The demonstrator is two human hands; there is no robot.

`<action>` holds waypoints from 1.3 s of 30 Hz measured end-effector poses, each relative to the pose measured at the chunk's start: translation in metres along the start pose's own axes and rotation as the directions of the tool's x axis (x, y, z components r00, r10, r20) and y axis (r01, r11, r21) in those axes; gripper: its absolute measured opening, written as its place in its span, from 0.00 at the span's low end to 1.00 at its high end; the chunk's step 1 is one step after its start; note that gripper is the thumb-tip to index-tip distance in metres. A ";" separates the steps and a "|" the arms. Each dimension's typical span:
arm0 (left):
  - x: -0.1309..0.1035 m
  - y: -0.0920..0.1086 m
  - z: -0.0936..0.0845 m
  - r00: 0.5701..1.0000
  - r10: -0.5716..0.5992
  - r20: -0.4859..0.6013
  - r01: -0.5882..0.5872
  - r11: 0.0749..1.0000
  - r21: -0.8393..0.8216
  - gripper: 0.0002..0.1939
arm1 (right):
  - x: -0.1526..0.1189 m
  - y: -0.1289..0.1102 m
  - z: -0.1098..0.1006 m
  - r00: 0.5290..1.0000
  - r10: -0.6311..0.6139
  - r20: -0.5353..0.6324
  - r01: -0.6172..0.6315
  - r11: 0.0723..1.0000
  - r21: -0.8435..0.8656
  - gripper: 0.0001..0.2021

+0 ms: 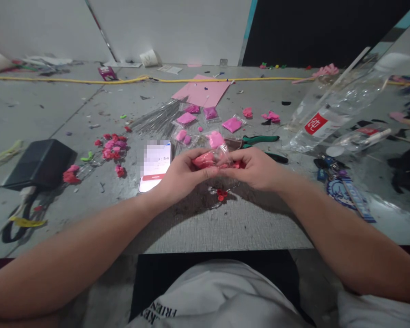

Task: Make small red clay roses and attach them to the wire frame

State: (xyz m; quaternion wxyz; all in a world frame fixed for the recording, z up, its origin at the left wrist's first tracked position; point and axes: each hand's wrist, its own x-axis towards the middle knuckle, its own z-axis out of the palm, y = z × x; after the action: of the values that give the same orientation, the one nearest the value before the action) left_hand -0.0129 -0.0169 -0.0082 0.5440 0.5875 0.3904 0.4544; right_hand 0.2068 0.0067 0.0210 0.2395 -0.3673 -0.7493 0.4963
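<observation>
Between my two hands, over the near middle of the table, is a small clear bag of red modelling clay [205, 159]. My left hand [184, 172] is closed around its left side, thumb along the lower edge. The fingers of my right hand [258, 169] pinch the bag's right side, where some red clay shows. Just below lie small red clay pieces [222, 195]. Beyond my hands are bags of pink clay [216, 139] and pliers with green handles [261, 139], partly hidden. A lit phone [155, 166] lies beside my left wrist.
Pink and red clay flowers [112, 148] and a black box with a cable [43, 164] are on the left. Thin wires [160, 119] and pink paper [205, 89] lie farther back. Plastic bottles [331, 118] and a keychain [341, 191] occupy the right. A yellow cord [191, 81] crosses behind.
</observation>
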 end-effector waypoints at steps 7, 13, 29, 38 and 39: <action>0.000 0.004 -0.002 0.992 -0.074 0.098 0.062 0.991 0.120 0.22 | -0.002 -0.008 -0.007 0.989 0.076 0.126 -0.084 0.995 0.055 0.09; 0.000 0.004 -0.001 0.991 -0.047 0.125 0.035 0.995 0.093 0.22 | -0.002 -0.005 -0.008 0.972 0.125 0.200 -0.166 0.965 0.204 0.11; 0.001 0.005 -0.002 0.980 -0.115 0.165 0.116 0.993 0.004 0.19 | -0.002 -0.005 -0.012 0.974 0.115 0.197 -0.155 0.967 0.203 0.12; 0.000 0.005 -0.003 0.992 -0.087 0.089 0.084 0.996 0.034 0.18 | -0.001 -0.005 -0.015 0.989 0.060 0.132 -0.068 0.996 0.057 0.13; 0.000 0.006 -0.003 0.991 -0.091 0.097 0.089 0.996 0.028 0.18 | 0.000 -0.004 -0.014 0.991 0.053 0.120 -0.057 0.998 0.032 0.13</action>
State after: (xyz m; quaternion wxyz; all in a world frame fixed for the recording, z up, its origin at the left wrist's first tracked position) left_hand -0.0156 -0.0165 -0.0025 0.5756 0.5974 0.3944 0.3953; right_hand 0.2159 0.0135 0.0305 0.1871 -0.3533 -0.7431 0.5367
